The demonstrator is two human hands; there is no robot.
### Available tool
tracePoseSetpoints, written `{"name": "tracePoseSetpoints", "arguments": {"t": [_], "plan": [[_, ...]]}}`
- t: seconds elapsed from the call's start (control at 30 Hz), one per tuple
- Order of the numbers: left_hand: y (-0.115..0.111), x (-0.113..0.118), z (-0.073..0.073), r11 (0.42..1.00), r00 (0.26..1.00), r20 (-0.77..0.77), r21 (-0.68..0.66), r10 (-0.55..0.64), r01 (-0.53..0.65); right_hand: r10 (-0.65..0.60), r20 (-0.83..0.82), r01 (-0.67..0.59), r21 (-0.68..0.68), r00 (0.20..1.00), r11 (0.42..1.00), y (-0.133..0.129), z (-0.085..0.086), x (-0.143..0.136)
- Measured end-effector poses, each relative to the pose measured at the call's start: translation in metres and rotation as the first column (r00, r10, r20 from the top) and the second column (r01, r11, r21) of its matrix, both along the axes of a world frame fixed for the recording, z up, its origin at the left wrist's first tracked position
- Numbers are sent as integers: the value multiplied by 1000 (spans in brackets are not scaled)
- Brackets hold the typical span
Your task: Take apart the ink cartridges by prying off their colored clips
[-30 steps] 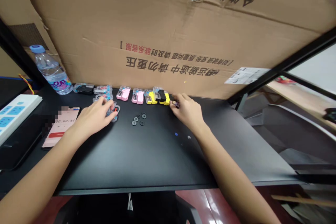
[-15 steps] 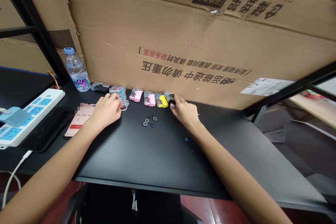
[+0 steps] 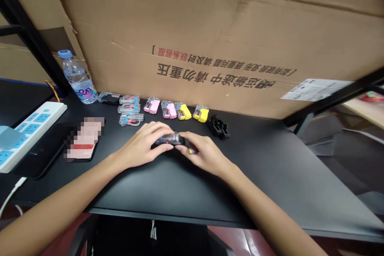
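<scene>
My left hand (image 3: pixel 150 144) is curled around a small clear plastic case (image 3: pixel 166 139) with a dark end, just above or on the black table. My right hand (image 3: pixel 207 154) meets it from the right, thumb and fingers at the case's dark end. A thin piece with a gold-coloured tip (image 3: pixel 192 151) also shows in the right hand; its kind is unclear. Behind the hands lie similar clear cases with pink parts (image 3: pixel 169 110), yellow parts (image 3: pixel 201 113) and red details (image 3: pixel 129 109). A pile of black plastic parts (image 3: pixel 220 127) lies beyond my right hand.
A water bottle (image 3: pixel 79 78) stands back left, beside a clear case with a black part (image 3: pixel 109 98). At the left lie a phone (image 3: pixel 85 140), a black slab-like device (image 3: pixel 42 154) and a white power strip (image 3: pixel 36 122). A cardboard sheet (image 3: pixel 120 64) walls the back.
Both hands have come together in the middle, now on a clear case. Leaving the back row uncovers several clear cases, a yellow one and the black parts. The small black discs are hidden from sight.
</scene>
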State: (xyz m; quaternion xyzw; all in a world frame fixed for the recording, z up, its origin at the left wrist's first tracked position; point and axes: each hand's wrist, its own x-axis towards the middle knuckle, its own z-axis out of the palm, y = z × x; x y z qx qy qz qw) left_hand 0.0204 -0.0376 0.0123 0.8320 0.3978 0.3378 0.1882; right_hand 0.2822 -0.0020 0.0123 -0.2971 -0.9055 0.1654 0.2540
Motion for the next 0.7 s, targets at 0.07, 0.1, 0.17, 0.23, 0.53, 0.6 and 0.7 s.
{"name": "tracePoseSetpoints", "arguments": {"t": [0.07,0.1,0.17,0.23,0.53,0.6,0.7], "plan": [[1,-1,0,1000,998,59,-20,-12,14,7,-14,-8,-56,1000,998,-3,-2,-1],[1,-3,1,1000,993,114,-24,15,-12,-7,-21,5,-82,1000,997,-2,-3,-1],[3,-8,5,993,961,252,-37,114,-109,-48,-45,42,-127,998,991,0,-3,2],[4,-11,8,988,929,338,-85,149,-127,-75,-80,62,-152,994,986,2,-4,4],[3,-3,-3,939,957,240,-336,164,-77,-22,-189,-21,-222,982,975,2,1,3],[4,-4,-3,932,974,179,-356,142,-70,-45,-196,5,-200,980,980,4,8,5],[4,-6,-1,916,993,104,-401,63,-16,-108,-307,51,-186,945,981,5,15,9]]}}
